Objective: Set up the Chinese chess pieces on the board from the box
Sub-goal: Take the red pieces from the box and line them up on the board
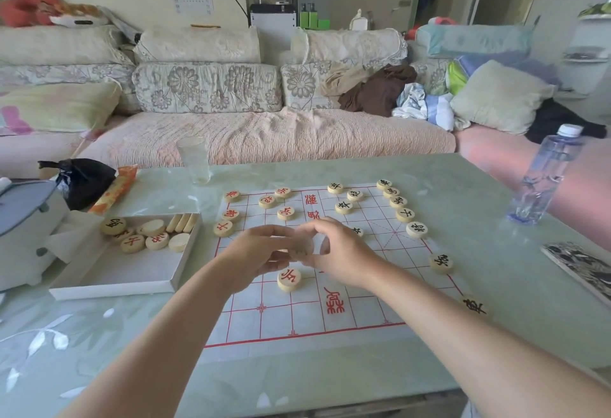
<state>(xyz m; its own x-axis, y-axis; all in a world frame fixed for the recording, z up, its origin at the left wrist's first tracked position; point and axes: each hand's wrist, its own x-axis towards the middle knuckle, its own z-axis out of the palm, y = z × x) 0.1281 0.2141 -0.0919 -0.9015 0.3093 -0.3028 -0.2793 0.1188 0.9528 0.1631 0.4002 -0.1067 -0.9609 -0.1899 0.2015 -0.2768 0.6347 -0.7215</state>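
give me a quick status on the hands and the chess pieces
Both hands meet over mid-board, left hand and right hand pinching one piece. Board partly set; more pieces in the box. Nothing in the way.

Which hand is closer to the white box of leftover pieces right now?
Left. The left hand is over the board's middle, on the side toward the white box. The right hand meets it around a blurred piece, farther from the box.

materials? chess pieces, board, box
Chess pieces: likely pale wood, smooth discs with painted red or black characters. Board: looks like thin white cloth or paper, printed red grid, slightly wrinkled. Box: probably white cardboard, matte, thin folded walls.
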